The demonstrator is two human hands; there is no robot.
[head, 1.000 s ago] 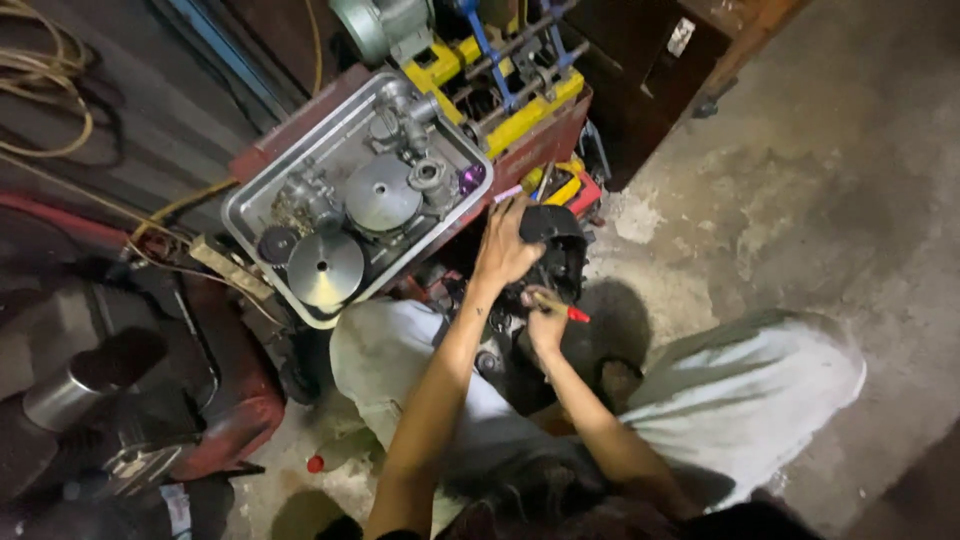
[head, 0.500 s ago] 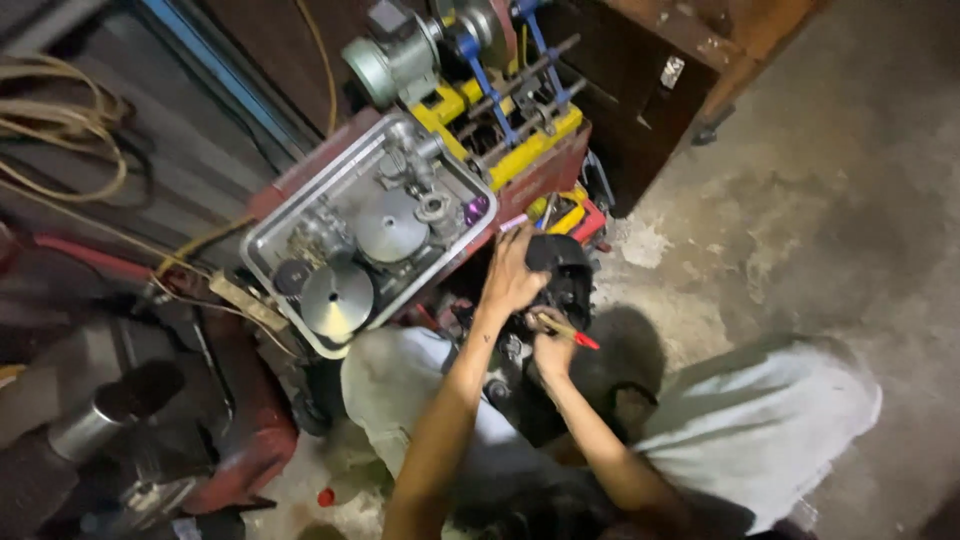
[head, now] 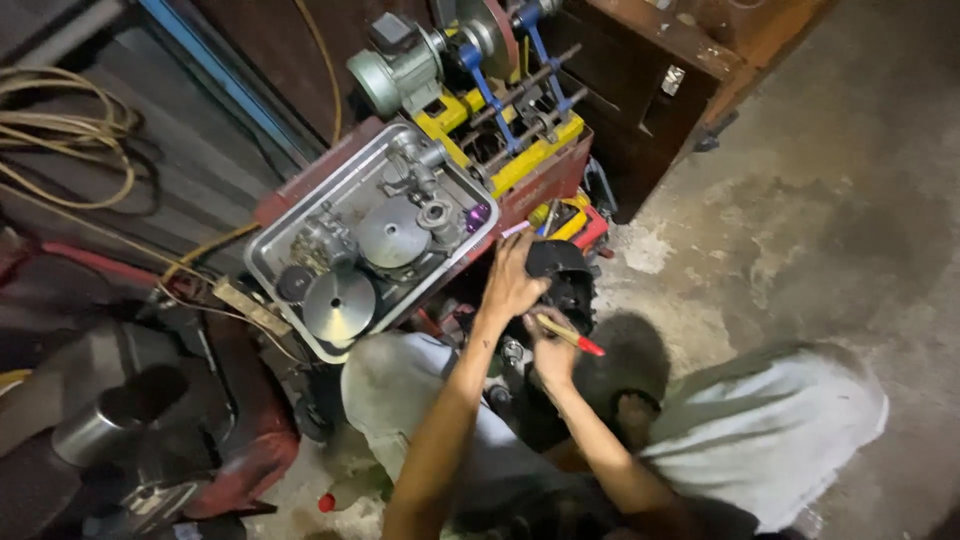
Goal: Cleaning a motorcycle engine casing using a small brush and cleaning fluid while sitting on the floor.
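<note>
Nearest the camera, the right hand point(head: 552, 358) is closed around a red-tipped screwdriver point(head: 570, 336), its tip lying at the lower edge of the black engine part point(head: 563, 282) that sits low between the person's knees over the concrete floor point(head: 800, 220). The left hand point(head: 512, 283) lies spread and open against that part's left side, steadying it without gripping. The part looks like rigid cast metal, probably heavy and greasy, so best taken by its outer rim with both hands. Just beyond stands a metal tray point(head: 268, 262) of discs and gears, then a yellow-and-blue machine point(head: 500, 90).
</note>
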